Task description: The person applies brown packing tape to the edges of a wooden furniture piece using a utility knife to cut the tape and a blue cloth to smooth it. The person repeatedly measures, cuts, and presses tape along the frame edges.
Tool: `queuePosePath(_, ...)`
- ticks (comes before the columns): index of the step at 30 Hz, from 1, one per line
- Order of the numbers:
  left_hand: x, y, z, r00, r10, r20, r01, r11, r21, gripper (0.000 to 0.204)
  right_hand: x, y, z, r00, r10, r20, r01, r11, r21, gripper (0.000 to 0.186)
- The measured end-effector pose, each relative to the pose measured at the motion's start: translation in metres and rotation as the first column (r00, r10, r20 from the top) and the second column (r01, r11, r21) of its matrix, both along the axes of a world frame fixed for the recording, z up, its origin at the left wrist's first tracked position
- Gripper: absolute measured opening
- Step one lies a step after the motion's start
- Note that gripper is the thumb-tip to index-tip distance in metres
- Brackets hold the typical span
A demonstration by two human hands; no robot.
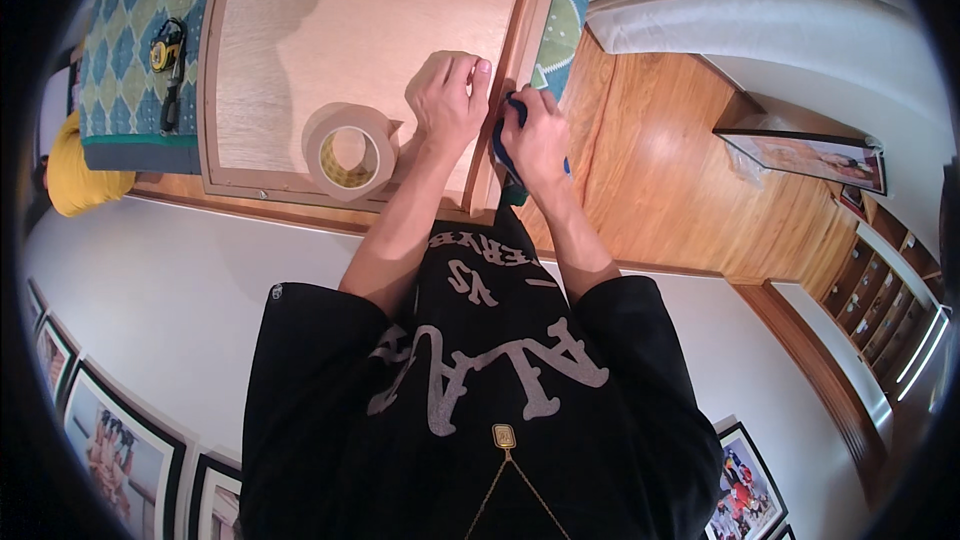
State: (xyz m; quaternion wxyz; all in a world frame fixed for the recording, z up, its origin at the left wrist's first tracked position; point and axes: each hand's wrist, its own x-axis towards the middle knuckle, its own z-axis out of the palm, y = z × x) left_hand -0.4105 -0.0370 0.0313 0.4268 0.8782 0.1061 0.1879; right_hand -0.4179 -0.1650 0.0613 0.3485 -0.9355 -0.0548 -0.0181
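A large framed panel (370, 20) with a pale wooden back and brown tape along its edges lies in front of me. My left hand (450, 98) rests at its right side, fingers curled in and thumb pressed close; whatever may be between them is hidden. Beside it, my right hand (537, 137) is closed around a blue and dark object (507, 130) at the frame's outer edge. Most of that object is covered by my fingers, so its kind is unclear. On the panel, left of my left forearm, a roll of brown packing tape (318, 140) stands or leans near the bottom edge.
Under the panel is a green and blue patterned cover (120, 50), bearing a yellow and black tape measure (166, 48) and a dark slim tool (172, 105). A yellow item (85, 175) hangs at left. A framed picture (810, 155) leans at right over the wooden floor (640, 160).
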Motion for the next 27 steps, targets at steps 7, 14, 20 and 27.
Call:
queuePosePath(7, 0.001, -0.001, 0.003, 0.999, 0.007, 0.044, -0.007, 1.0, 0.004, 0.018, 0.101, -0.002, 0.004, 0.996, 0.072, 0.056, -0.064, 0.988, -0.142, 0.009)
queuePosePath(14, 0.001, 0.001, 0.013, 1.0, 0.013, 0.027, -0.012, 1.0, -0.011, 0.019, 0.208, 0.002, -0.016, 0.974, 0.139, 0.18, -0.101, 0.974, -0.201, 0.01)
queuePosePath(20, -0.002, -0.002, 0.01, 0.999, 0.04, -0.013, -0.041, 0.995, -0.086, 0.012, 0.341, -0.008, -0.03, 0.974, 0.136, 0.18, -0.075, 0.948, -0.31, 0.02)
queuePosePath(27, -0.003, -0.001, 0.018, 0.997, 0.047, -0.067, -0.052, 0.997, -0.065, 0.011, 0.439, 0.0, -0.057, 0.96, 0.163, 0.23, -0.076, 0.936, -0.345, 0.018)
